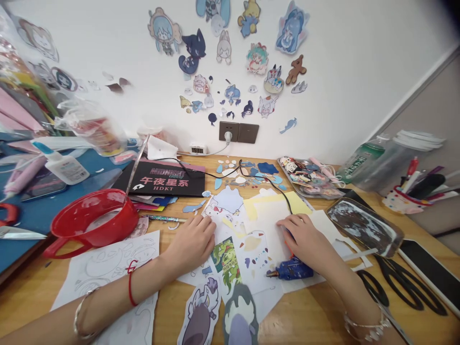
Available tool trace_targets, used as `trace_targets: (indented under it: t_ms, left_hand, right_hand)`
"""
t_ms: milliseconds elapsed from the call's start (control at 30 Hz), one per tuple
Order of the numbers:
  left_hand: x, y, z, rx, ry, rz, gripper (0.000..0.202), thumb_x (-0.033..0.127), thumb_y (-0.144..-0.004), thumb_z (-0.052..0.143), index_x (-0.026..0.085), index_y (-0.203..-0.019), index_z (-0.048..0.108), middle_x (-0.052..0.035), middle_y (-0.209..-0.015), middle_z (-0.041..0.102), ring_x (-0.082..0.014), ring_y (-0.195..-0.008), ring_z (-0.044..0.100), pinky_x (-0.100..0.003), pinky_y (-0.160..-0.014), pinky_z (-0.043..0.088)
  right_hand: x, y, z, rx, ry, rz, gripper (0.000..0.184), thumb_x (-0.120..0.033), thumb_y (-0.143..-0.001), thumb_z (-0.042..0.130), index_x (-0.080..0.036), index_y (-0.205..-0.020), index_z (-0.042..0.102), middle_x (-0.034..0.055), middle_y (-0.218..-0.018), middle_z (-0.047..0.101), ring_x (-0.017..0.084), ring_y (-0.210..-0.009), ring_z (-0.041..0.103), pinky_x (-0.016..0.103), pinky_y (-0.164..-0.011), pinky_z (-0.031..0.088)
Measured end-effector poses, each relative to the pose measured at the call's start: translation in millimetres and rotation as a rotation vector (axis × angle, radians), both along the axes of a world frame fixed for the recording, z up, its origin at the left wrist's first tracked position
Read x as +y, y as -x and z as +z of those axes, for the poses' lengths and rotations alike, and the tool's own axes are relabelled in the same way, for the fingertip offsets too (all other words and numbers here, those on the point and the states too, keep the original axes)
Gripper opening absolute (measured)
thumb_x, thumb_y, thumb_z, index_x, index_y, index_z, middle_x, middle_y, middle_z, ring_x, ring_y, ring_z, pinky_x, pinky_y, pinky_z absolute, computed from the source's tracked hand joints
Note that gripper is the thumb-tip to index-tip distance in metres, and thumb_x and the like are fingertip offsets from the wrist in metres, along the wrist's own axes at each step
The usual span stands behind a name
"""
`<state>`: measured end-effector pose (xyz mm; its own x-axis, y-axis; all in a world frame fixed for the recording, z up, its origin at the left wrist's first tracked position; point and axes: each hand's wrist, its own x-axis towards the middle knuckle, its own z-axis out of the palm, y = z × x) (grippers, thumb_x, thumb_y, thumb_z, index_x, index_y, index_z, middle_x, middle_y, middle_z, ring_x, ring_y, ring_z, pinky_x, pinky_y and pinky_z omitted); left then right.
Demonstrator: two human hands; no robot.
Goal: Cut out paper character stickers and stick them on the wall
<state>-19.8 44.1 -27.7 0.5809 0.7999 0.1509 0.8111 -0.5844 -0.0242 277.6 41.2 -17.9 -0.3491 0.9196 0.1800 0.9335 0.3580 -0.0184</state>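
Note:
My left hand [196, 239] rests palm down on the papers at the middle of the table, fingers loosely bent, with nothing visible in it. Close to its fingertips lie a pale blue paper cutout [228, 200] and a green printed card [227, 261]. My right hand [304, 239] is closed around the handle of a blue glue gun [293, 270], which lies on its side with the nozzle pointing left. A black cord runs from it toward the wall. White sheets [264, 287] with small coloured scraps lie underneath. Two character cutouts, one purple-grey [199, 311] and one grey-green [240, 311], are at the front.
A red mug [95, 215], a glue bottle [64, 165] and a black book [161, 179] stand or lie at left. At right are scissors [406, 282], a phone [434, 273], a dark stained tray [364, 225] and a pen cup [406, 199]. Paper characters cover the wall.

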Motion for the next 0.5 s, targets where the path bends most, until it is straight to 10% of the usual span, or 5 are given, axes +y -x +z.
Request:
trace_targets:
  t_ms: [500]
  left_hand:
    - [1.1, -1.5, -0.1, -0.017, 0.004, 0.005, 0.021, 0.018, -0.087, 0.031, 0.016, -0.087, 0.052, -0.0092, -0.091, 0.052, -0.0241, -0.086, 0.046, -0.04, -0.077, 0.04]
  right_hand:
    - [-0.5, 2.3, 3.1, -0.009, 0.064, -0.021, 0.027, -0.013, -0.084, 0.039, -0.016, -0.102, 0.059, 0.0088, -0.099, 0.058, 0.026, -0.1, 0.044, 0.04, -0.081, 0.045]
